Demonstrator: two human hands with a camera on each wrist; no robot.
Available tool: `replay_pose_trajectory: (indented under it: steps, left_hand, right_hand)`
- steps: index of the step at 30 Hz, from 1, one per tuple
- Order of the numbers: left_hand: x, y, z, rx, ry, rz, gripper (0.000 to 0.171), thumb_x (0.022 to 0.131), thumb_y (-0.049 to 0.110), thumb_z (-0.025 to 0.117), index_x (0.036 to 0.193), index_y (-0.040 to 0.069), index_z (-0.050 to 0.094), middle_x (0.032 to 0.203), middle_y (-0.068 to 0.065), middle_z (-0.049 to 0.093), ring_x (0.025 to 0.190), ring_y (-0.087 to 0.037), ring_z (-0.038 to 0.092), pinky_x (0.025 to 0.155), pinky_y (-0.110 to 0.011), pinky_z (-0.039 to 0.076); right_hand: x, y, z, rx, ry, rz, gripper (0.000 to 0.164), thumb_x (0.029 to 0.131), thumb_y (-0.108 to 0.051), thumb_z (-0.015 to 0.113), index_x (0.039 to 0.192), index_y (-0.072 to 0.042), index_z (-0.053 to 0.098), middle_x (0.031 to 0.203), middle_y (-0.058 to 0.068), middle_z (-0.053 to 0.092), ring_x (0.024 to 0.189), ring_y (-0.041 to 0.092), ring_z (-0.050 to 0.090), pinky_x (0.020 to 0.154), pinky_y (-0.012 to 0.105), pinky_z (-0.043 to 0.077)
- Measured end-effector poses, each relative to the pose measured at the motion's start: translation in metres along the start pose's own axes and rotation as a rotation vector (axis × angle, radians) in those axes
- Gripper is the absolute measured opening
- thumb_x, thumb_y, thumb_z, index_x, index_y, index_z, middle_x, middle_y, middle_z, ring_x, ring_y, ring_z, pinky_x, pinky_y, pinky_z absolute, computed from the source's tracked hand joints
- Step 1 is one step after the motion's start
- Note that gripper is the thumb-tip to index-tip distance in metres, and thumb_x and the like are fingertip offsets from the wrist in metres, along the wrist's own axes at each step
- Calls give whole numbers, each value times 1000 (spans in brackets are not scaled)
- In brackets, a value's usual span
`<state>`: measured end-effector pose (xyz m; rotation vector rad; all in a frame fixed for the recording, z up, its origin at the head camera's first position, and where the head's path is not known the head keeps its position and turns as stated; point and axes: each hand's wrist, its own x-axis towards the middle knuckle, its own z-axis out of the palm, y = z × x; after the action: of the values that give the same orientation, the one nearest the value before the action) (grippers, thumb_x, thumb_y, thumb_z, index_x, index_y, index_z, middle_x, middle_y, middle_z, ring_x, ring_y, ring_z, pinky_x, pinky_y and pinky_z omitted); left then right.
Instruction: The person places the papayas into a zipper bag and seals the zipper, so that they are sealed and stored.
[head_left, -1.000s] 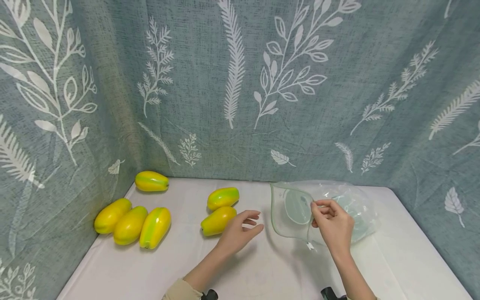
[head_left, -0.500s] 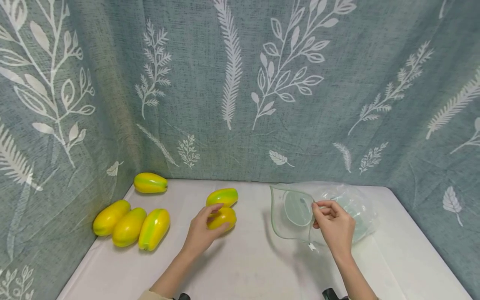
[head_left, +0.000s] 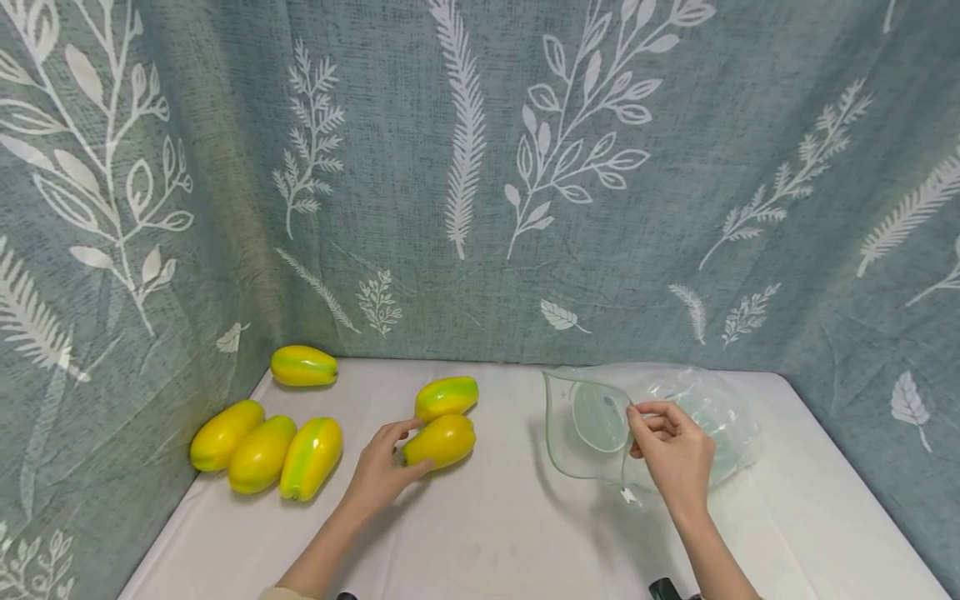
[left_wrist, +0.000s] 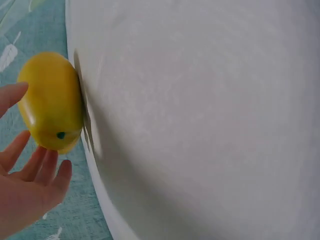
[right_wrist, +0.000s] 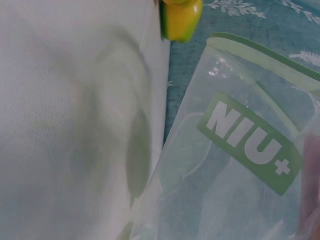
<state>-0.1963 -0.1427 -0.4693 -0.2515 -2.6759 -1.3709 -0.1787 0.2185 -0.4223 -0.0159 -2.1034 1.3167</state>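
My left hand [head_left: 381,467] is at the left end of a yellow papaya [head_left: 446,442], its thumb on the near side and fingers on the far side. In the left wrist view the fingers [left_wrist: 36,165] are spread, with tips right at the stem end of the papaya [left_wrist: 52,97]. A second, greener papaya [head_left: 447,396] lies just behind it. My right hand [head_left: 675,446] pinches the rim of a clear zip bag [head_left: 562,433] with a green edge, its mouth spread toward the left. The right wrist view shows the bag's green "NIU+" label [right_wrist: 250,142].
At the table's left edge three papayas [head_left: 261,454] lie side by side, with another papaya [head_left: 303,367] behind them. A white cloth covers the table [head_left: 510,542]. Patterned blue-green curtains [head_left: 480,308] enclose the back and sides.
My left hand has swung left from beside the two middle papayas, over the front one, to its left end. The papayas stay put. My right hand keeps holding the bag's rim.
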Motion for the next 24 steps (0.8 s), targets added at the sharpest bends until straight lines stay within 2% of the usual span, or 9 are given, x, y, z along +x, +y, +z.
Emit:
replay_pose_trajectory:
  steps: [7,18,24]
  left_hand:
    - [2,-7,-2,-19,-51,-61,54,82,14,79,131,3,57,128,-14,57,115,-31,55,96,-48,47]
    - [3,-12,0,-52,-57,-43,55,79,12,81,128,2,59,124,-13,60,112,-29,57,91,-41,52]
    - [3,-14,0,-67,-52,-65,55,77,13,83,126,4,61,124,-11,61,112,-28,58,87,-34,54]
  right_hand:
    - [-1,0,0,4,-4,8,6,88,-12,73,90,-6,72,63,4,68,44,10,60,46,21,51]
    - [-2,0,1,19,-9,20,7,88,-13,73,90,-6,72,63,6,68,44,10,60,46,22,51]
    - [-3,1,0,26,-16,31,7,88,-13,73,90,-6,72,64,9,68,44,11,60,45,23,52]
